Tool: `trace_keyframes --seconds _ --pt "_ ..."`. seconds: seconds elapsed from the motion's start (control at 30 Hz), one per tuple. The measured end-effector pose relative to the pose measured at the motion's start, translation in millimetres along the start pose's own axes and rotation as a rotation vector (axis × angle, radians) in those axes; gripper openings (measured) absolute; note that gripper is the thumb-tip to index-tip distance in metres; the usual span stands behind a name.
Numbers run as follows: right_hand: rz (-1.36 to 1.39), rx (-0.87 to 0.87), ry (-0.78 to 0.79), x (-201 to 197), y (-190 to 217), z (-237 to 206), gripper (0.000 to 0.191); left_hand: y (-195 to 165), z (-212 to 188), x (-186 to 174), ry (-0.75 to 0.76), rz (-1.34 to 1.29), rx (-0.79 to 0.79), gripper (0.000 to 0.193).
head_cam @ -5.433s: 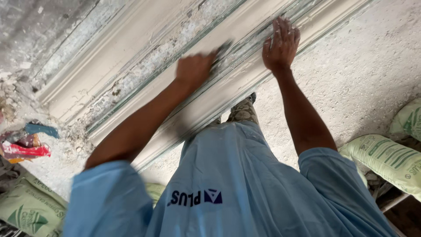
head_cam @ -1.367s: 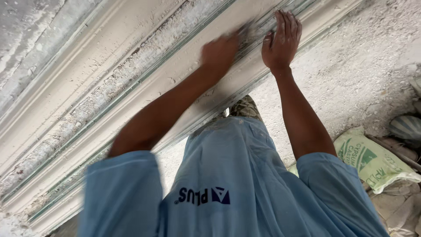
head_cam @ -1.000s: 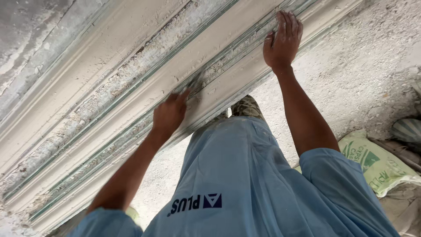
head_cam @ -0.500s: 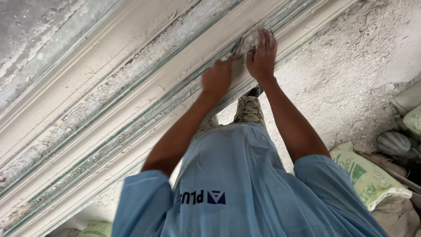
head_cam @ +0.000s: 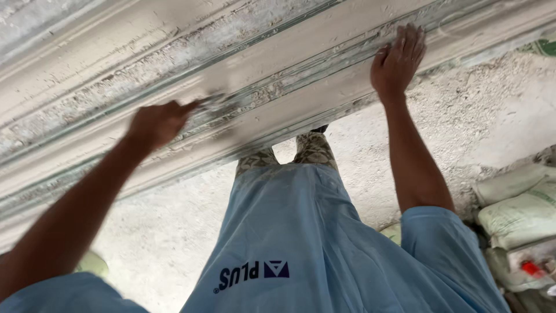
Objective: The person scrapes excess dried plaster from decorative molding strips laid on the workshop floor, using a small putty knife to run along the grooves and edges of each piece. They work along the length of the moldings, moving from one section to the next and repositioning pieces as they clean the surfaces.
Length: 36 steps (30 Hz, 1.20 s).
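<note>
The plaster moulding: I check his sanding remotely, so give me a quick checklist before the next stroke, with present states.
1. Right hand flat on the moulding to steady it: ok.
2. Left hand at the groove: ok.
3. What the left fingers hold: cannot tell, blurred.
4. Groove surface smooth: not ok, rough grey patches show.
5. Sacks apart from the feet: ok.

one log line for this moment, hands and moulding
left hand: blurred, fingers on long white moulding | right hand: flat on moulding | sacks at right
</note>
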State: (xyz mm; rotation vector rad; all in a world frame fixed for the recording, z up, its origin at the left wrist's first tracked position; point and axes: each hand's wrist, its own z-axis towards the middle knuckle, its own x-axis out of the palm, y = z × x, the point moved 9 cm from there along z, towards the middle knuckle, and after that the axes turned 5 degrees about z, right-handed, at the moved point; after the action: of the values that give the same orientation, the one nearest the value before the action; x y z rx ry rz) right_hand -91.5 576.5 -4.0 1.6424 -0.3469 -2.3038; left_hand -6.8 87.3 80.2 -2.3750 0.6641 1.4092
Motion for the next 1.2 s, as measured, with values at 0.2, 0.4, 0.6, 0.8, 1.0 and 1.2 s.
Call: trace_keyframes --seconds 0.2,0.4,0.6,0.8,1.0,1.2 --pt "0.014 0.024 -0.012 12 -5 -4 0.048 -55 71 -17 -0.318 0.031 0.089 0.041" --pt "0.003 -0.019 0.012 17 -13 -11 0.048 -64 107 31 -0.382 0.115 0.151 0.039" --pt "-0.013 0.014 0.003 17 -13 -7 0.049 -36 42 -14 -0.222 0.086 0.047 0.039" --pt "0.011 0.039 -0.013 8 -5 -5 0.05 -150 212 -17 -0.287 0.003 0.14 0.039" --pt "-0.037 0.001 -0.027 -1 -4 -4 0.052 -104 155 -4 -0.113 -0.004 0.123 0.044" --pt "0.015 0.087 -0.001 -6 -2 0 0.055 -171 225 -60 -0.312 -0.12 0.115 0.025"
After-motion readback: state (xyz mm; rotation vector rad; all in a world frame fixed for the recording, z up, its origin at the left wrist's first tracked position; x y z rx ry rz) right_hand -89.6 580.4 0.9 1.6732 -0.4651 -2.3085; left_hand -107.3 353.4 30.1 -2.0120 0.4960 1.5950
